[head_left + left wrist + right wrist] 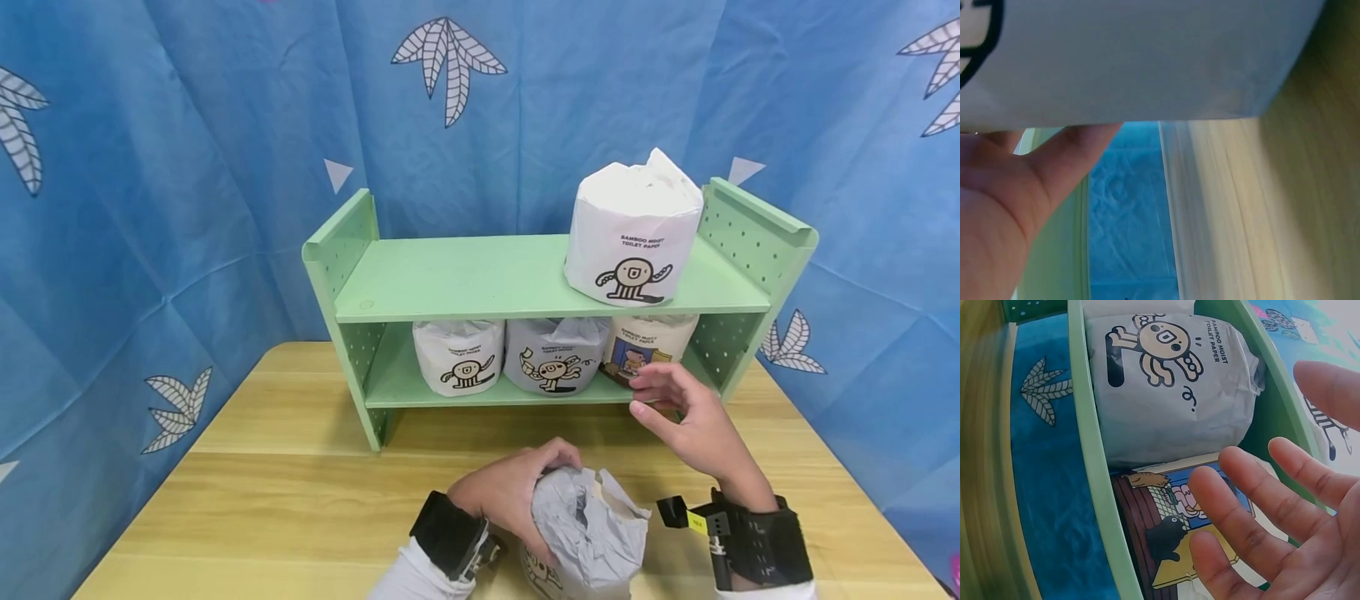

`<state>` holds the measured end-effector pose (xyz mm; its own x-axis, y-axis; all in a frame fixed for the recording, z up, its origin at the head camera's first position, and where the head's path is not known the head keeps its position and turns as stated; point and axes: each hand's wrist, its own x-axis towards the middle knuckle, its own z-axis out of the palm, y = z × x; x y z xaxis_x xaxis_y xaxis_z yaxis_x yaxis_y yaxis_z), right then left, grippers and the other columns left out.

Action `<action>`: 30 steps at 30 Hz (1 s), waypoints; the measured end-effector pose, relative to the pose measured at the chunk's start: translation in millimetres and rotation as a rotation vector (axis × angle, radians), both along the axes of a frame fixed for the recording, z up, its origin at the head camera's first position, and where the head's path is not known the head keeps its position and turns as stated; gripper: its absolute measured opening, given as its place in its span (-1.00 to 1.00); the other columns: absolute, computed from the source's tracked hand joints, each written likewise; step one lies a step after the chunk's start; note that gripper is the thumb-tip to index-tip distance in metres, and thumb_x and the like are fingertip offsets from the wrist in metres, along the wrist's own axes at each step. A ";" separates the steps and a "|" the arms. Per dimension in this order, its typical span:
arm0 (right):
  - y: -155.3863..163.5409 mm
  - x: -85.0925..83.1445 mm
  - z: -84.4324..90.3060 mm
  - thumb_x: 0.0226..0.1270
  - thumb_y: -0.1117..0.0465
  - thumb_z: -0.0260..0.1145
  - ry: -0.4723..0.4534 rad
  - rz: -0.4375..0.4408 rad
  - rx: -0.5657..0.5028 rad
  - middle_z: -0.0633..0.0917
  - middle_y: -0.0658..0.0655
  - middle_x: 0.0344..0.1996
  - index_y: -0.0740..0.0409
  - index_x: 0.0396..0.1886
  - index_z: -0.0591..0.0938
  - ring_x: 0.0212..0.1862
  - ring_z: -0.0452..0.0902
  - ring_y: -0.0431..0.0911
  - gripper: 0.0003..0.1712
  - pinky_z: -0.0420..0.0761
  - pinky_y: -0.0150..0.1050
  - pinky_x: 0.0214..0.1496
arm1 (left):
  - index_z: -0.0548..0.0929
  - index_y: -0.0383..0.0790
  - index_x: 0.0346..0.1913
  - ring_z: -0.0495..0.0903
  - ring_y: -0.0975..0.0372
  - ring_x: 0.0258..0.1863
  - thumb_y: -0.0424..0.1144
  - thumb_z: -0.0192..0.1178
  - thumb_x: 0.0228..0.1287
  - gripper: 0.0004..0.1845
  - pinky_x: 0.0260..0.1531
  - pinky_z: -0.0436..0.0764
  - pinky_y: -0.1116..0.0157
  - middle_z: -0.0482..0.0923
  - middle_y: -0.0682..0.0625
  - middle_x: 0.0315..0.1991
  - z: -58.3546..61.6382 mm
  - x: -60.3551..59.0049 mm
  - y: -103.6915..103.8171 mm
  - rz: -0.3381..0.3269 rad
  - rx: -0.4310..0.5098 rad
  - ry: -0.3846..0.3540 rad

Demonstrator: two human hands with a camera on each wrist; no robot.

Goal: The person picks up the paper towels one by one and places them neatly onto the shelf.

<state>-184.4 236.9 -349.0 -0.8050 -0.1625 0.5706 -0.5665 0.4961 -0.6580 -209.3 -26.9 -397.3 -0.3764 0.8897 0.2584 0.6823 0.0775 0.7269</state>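
Note:
My left hand (512,493) is curled round the side of a grey paper-wrapped toilet roll (588,529) at the front of the table. That roll's wrapper is crumpled and torn open on top. In the left wrist view, the roll's smooth side (1147,62) fills the upper part, with my thumb or a finger against it. My right hand (697,425) holds nothing, its fingers spread and slightly bent. It hovers before the right end of the lower shelf, near a toilet roll with a colourful picture (645,337). Whether it touches that roll I cannot tell.
A green two-tier shelf (465,275) stands at the back of the wooden table (262,467). Its lower tier also holds a white roll (459,354) and a grey roll (555,354). A white roll (633,233) sits on top, at the right. Blue cloth (247,142) hangs behind.

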 end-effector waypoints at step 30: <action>1.8 -1.6 0.0 0.24 0.41 0.34 -0.038 -0.018 0.024 0.65 0.25 -0.09 0.33 0.09 0.49 -0.14 0.59 -0.15 -0.58 0.53 -0.48 -0.05 | 0.30 -0.03 0.07 0.51 0.35 -0.01 -0.37 0.71 -0.63 0.03 0.13 0.47 0.33 0.55 0.14 -0.01 -4.3 -16.0 -20.1 0.139 0.085 -0.054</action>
<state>-186.0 238.7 -349.0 -0.8288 -0.1610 0.5358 -0.5323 0.5220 -0.6665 -225.3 -47.0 -401.6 -0.5094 0.8040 0.3066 0.6291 0.1049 0.7702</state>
